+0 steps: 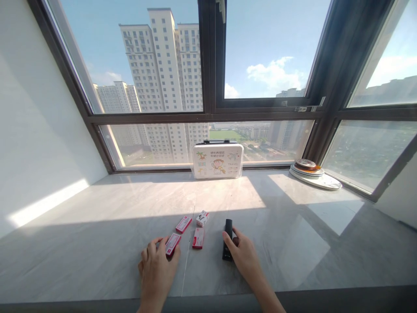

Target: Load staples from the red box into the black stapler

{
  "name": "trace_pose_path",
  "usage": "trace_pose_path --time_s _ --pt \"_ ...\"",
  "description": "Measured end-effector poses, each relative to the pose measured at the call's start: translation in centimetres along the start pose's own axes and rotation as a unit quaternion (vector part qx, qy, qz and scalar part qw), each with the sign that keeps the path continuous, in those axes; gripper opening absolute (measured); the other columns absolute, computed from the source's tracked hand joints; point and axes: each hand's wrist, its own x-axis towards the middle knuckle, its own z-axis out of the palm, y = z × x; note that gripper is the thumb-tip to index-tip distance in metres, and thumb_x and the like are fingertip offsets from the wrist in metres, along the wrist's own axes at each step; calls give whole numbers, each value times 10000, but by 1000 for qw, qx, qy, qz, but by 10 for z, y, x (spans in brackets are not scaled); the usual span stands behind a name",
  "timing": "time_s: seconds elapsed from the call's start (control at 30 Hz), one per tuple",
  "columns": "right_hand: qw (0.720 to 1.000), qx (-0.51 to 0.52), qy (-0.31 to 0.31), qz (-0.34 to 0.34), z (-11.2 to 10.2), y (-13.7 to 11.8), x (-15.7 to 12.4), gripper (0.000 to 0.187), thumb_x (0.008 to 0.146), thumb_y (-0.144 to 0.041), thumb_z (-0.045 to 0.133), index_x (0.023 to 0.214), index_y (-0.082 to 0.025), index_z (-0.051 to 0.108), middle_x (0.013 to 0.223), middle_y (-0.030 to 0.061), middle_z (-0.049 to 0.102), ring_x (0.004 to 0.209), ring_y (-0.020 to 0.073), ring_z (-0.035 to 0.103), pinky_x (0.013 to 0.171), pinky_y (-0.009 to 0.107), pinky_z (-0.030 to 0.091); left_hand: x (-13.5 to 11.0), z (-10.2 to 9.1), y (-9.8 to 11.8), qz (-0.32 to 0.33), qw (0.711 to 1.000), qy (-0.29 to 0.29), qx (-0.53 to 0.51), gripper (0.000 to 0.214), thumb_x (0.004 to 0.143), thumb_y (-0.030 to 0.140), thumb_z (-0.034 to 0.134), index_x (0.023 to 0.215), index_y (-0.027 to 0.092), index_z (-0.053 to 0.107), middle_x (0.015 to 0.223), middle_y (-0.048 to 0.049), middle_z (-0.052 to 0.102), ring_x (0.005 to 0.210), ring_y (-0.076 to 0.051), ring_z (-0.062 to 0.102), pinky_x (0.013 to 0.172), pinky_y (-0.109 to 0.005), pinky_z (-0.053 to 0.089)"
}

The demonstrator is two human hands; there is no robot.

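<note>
On the grey marble-look sill, my left hand (159,263) is closed around a small red-and-white box (173,244), thumb on one side and fingers on the other. My right hand (243,252) grips a long black stapler (228,232) from its right side; the thumb lies across its top and some fingers are hidden. Between the hands lie a second red-and-white box (183,224), a third red-and-white box (197,238) and a white box with dark pictures (202,218). These three sit apart from both hands.
A white case with cartoon prints and a black handle (218,161) stands upright against the window. At the back right, a stack of plates or trays (312,174) rests in the corner. The sill's front edge (208,298) runs below my wrists.
</note>
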Motion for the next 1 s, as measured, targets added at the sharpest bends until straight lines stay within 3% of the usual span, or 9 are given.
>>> trace_pose_path --time_s 0.13,0.23,0.33,0.43,0.57,0.63,0.73,0.87,1.0 --pt "1000 5 5 -2 0 -2 -3 540 948 -607 482 1221 -182 672 583 -21 578 543 189 562 514 269 331 0 -1 41 95 994 -8 -49 366 1003 318 439 1334 259 583 1391 -94 530 1270 -312 481 1001 -455 423" --pt "1000 3 18 -7 1 -4 -6 546 945 -595 495 1258 -179 660 572 -28 579 554 195 578 542 275 353 6 14 75 134 985 -54 -91 354 1004 323 436 1307 240 598 1379 -100 542 1291 -315 474 1031 -458 410" --pt "1000 2 30 -3 0 -1 -6 586 927 -599 519 1307 -169 637 569 -36 562 571 199 583 558 278 370 13 31 93 147 980 -67 -112 432 1006 315 422 1416 205 503 1454 -128 480 1321 -325 453 1061 -477 390" --pt "999 7 37 8 -6 8 -2 584 887 -599 575 1277 -171 648 609 -31 572 602 199 596 572 277 398 14 38 92 132 983 -38 -120 526 995 342 451 1495 195 378 1498 -146 421 1362 -338 410 1077 -486 379" --pt "1000 6 23 10 -23 20 12 467 868 -525 593 1158 -171 687 765 24 660 696 213 638 609 283 453 1 28 80 66 992 -43 -101 375 963 362 496 1281 166 534 1302 -154 546 1239 -348 501 1006 -479 425" --pt "1000 -15 4 -19 -33 20 21 404 877 -453 571 1136 -173 704 910 66 703 784 223 657 677 296 482 -8 20 78 94 986 -86 -106 299 953 367 516 1191 199 585 1250 -129 578 1208 -339 516 1021 -488 411" --pt "996 -39 -36 -67 -38 8 32 327 852 -337 574 1091 -191 743 1044 86 721 917 237 665 818 319 488 -15 9 79 183 956 -163 -160 336 939 418 574 1238 268 598 1375 -89 546 1309 -317 461 1100 -485 368" --pt "990 -51 -79 -106 -23 -16 38 319 800 -250 606 1081 -223 753 1058 68 745 1009 253 660 979 372 436 -11 -2 78 260 909 -242 -220 560 895 490 660 1418 352 514 1569 -56 400 1416 -332 380 1166 -506 333" --pt "988 -53 -84 -121 7 -33 38 224 791 -290 666 998 -249 741 986 29 756 1015 253 651 1175 502 190 -3 -8 68 266 895 -258 -249 595 888 456 669 1451 359 501 1603 -58 360 1427 -345 388 1173 -491 360"
